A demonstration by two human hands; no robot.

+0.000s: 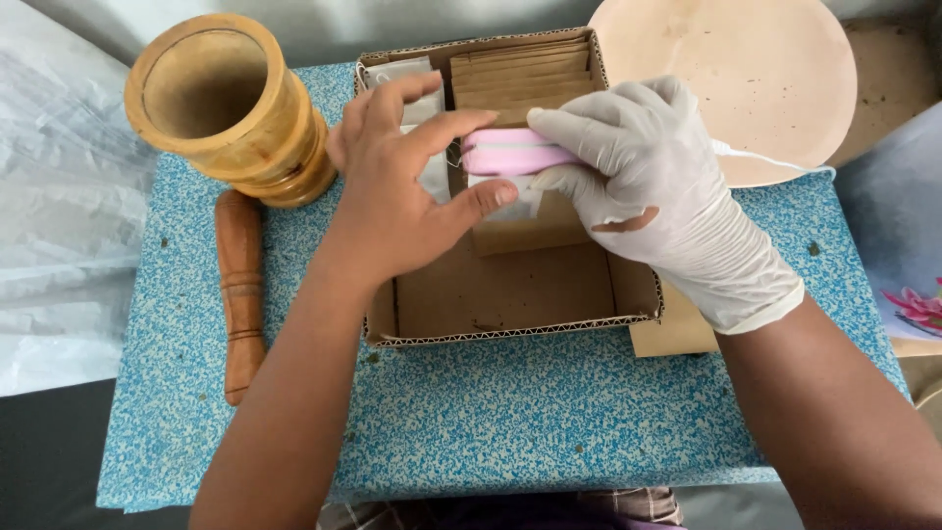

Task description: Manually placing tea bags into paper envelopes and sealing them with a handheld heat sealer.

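Here, the table (491,412) with its blue speckled cover fills most of the frame. In the upper middle stands an open cardboard box (510,294), with brown paper packets (520,74) stacked along its far wall. A round pale plate (746,79) lies in the upper right, and a wooden mortar (221,103) stands in the upper left, with its wooden pestle (238,294) lying just below it.

Over the box, both hands meet on a small pink sealer (515,157) with a white cord going to the right. The right hand (648,186), in a white glove, is closed around the sealer. The bare left hand (402,186) is half open, its fingers and thumb pinching a small white sachet (505,196) at the sealer's mouth.

In my judgement, a good seal needs the sachet edge kept flat and straight, with steady, even pressure from the right hand and the left fingers away from the pressing strip.
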